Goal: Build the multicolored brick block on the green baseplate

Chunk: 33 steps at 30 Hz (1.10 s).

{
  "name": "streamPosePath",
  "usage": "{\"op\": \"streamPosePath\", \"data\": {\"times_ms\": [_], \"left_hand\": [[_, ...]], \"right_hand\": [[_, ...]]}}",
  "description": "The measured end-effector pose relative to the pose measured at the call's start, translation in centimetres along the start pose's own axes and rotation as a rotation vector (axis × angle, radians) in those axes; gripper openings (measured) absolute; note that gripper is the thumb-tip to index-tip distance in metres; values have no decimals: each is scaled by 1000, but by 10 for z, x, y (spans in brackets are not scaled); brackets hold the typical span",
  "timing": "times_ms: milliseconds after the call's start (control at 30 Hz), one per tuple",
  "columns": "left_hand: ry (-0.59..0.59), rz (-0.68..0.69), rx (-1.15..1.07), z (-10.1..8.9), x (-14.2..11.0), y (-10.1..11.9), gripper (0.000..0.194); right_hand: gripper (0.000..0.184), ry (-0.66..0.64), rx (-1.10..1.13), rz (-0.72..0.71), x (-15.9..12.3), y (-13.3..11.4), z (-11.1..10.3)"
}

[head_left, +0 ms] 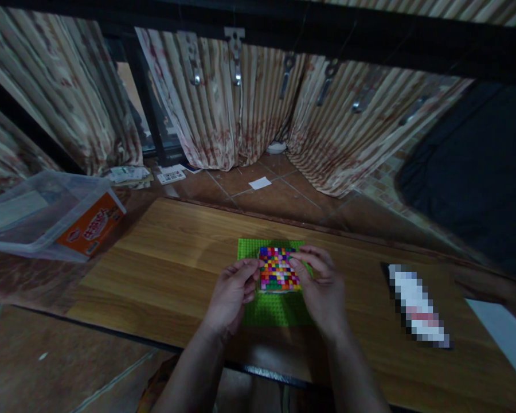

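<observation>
A block of many small coloured building bricks [279, 269] stands on a green studded baseplate [275, 312] on the wooden table. My left hand [234, 287] is at the block's left side, thumb and forefinger pinched together against its edge. From the right, my right hand [322, 281] reaches over the block, with the thumb on its top near the right edge and the fingers curled around the far right corner. Both hands seem to grip the brick block by its sides. My fingers hide its right edge and part of the baseplate behind it.
On the left stands a clear plastic bin [47, 212] with an orange label. A blurred-out flat item [419, 307] lies on the right of the wooden table [155, 269], with a white sheet [501, 332] at its right end. Striped curtains [215, 115] hang beyond, papers [172, 174] below them.
</observation>
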State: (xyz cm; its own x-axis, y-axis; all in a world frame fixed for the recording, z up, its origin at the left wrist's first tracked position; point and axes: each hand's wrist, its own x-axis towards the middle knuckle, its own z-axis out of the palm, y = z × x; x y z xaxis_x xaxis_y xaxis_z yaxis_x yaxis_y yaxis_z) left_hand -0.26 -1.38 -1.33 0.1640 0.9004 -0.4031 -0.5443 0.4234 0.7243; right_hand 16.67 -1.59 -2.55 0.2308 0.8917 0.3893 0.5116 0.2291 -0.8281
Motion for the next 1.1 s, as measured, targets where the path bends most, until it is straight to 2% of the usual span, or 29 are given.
{"op": "streamPosePath", "data": {"times_ms": [200,367,567,733,800,967,1100], "left_hand": [[-4,2,20,0,0,1,27],[-15,5,23,0,-1,0,25],[8,11,17,1,-1,1,27],[13,1,15,0,0,0,28],[15,2,14,-1,0,0,28],[8,8,18,-2,1,1,29],[5,9,26,-1,1,1,27]], "right_hand": [[12,-55,-118,-62,-1,3,4],[11,-50,-96,-17,0,5,6],[11,-2,117,150,1,10,16],[19,33,447,431,1,10,25],[21,57,561,501,1,8,28],[21,96,693,554,3,0,29],[22,93,710,560,4,-2,31]]}}
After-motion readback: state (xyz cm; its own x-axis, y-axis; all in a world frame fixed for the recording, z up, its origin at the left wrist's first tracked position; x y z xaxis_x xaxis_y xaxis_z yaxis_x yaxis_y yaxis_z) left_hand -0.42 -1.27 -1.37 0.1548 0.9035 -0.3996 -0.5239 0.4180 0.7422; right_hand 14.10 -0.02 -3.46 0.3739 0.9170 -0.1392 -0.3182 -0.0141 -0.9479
